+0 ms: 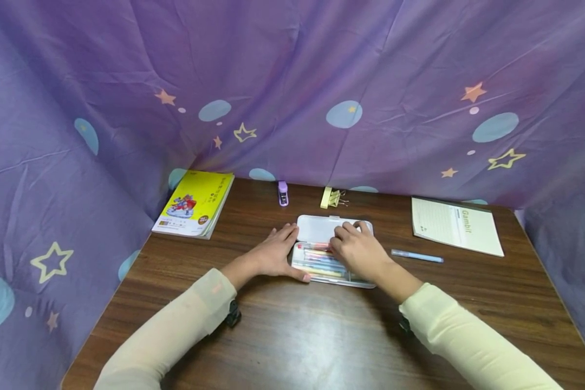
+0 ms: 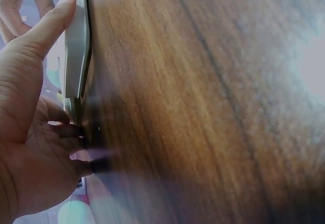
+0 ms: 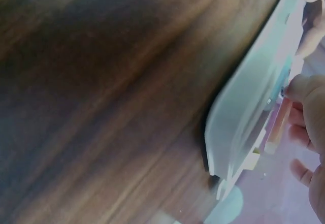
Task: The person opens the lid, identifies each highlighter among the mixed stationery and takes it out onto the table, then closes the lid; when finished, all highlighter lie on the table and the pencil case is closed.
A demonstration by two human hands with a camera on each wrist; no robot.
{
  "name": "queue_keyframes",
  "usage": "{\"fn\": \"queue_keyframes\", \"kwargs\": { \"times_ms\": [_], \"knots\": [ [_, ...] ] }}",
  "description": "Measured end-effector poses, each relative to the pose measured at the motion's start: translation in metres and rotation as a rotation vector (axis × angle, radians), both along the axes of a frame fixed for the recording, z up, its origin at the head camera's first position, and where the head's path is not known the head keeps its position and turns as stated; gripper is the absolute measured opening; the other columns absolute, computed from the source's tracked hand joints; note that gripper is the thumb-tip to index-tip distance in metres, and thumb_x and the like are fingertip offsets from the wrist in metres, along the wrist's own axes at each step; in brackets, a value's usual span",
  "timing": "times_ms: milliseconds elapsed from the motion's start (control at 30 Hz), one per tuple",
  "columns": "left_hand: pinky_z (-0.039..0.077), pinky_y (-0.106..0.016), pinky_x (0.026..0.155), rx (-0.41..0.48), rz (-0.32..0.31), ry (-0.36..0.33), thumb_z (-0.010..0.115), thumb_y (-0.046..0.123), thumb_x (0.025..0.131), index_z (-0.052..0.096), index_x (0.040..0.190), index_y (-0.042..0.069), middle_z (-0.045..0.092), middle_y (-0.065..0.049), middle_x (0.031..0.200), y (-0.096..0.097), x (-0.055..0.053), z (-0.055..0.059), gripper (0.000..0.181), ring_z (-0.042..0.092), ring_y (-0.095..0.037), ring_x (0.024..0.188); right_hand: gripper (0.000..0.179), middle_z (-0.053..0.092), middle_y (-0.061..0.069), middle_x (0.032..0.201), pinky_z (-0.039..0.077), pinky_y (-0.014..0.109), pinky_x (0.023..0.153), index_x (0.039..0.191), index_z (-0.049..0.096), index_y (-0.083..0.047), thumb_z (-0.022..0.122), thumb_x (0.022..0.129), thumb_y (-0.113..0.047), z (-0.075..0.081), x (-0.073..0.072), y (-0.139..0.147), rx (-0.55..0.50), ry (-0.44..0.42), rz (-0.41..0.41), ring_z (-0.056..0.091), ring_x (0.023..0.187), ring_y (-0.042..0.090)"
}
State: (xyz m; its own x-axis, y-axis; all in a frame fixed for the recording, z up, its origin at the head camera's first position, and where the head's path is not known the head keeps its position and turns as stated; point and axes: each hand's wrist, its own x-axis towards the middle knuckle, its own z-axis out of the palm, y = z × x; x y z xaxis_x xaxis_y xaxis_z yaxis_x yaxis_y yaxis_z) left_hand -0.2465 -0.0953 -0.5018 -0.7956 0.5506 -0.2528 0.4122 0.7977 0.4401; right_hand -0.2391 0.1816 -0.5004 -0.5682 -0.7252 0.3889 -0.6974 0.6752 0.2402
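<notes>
A white pencil case (image 1: 313, 227) lies with its lid folded back on the table, several coloured pens (image 1: 322, 265) side by side in its tray. My left hand (image 1: 274, 254) spans the case's left end, thumb pressed on the near edge (image 2: 75, 41) and the other fingers stretched toward the far side, their tips down at the tabletop. Over the right part of the case, my right hand (image 1: 358, 250) curls its fingers. In the right wrist view it pinches an orange pen (image 3: 277, 127) just above the tray. The palm hides part of the tray.
A blue pen (image 1: 416, 255) lies right of the case, near a Gambit notebook (image 1: 458, 225). Behind the case are a purple stapler (image 1: 283, 194) and a yellow binder clip (image 1: 338, 198) with a pale yellow strip. A yellow-covered book (image 1: 195, 203) lies at back left, before a purple curtain (image 1: 292, 108).
</notes>
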Motion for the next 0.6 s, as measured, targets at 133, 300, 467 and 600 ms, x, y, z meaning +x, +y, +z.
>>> {"fn": "queue_keyframes", "kwargs": {
  "times_ms": [133, 300, 467, 600],
  "knots": [
    [0.008, -0.053, 0.143, 0.001, 0.004, 0.006, 0.084, 0.077, 0.084, 0.008, 0.177, 0.001, 0.008, -0.018, 0.187, 0.001, 0.000, 0.000, 0.142, 0.005, -0.035, 0.175, 0.017, 0.066, 0.004, 0.095, 0.056, 0.057, 0.089, 0.093, 0.073, -0.013, 0.085, 0.097, -0.025, 0.004, -0.001, 0.005, -0.033, -0.027, -0.021, 0.064, 0.097, 0.031],
    [0.007, -0.052, 0.143, -0.005, 0.005, 0.006, 0.084, 0.078, 0.083, 0.008, 0.177, 0.001, 0.008, -0.018, 0.188, 0.001, 0.000, 0.000, 0.143, 0.005, -0.035, 0.175, 0.018, 0.067, 0.006, 0.098, 0.056, 0.060, 0.094, 0.094, 0.072, -0.012, 0.085, 0.096, -0.024, 0.007, 0.000, 0.013, -0.056, -0.021, -0.030, 0.065, 0.100, 0.034],
    [0.007, -0.052, 0.143, -0.006, 0.010, 0.005, 0.084, 0.078, 0.083, 0.008, 0.177, 0.002, 0.007, -0.017, 0.188, 0.001, 0.001, 0.000, 0.143, 0.006, -0.035, 0.175, 0.021, 0.067, 0.006, 0.099, 0.056, 0.062, 0.094, 0.094, 0.073, -0.012, 0.089, 0.092, -0.024, 0.008, 0.000, 0.023, -0.085, 0.004, -0.012, 0.064, 0.098, 0.034],
    [0.006, -0.052, 0.143, -0.008, 0.003, 0.007, 0.083, 0.078, 0.083, 0.008, 0.177, 0.002, 0.007, -0.016, 0.188, 0.001, 0.001, 0.000, 0.143, 0.005, -0.033, 0.175, 0.021, 0.067, 0.006, 0.098, 0.057, 0.063, 0.092, 0.094, 0.073, -0.011, 0.091, 0.090, -0.022, 0.009, -0.002, 0.029, -0.111, 0.043, 0.008, 0.064, 0.096, 0.034]
  ]
}}
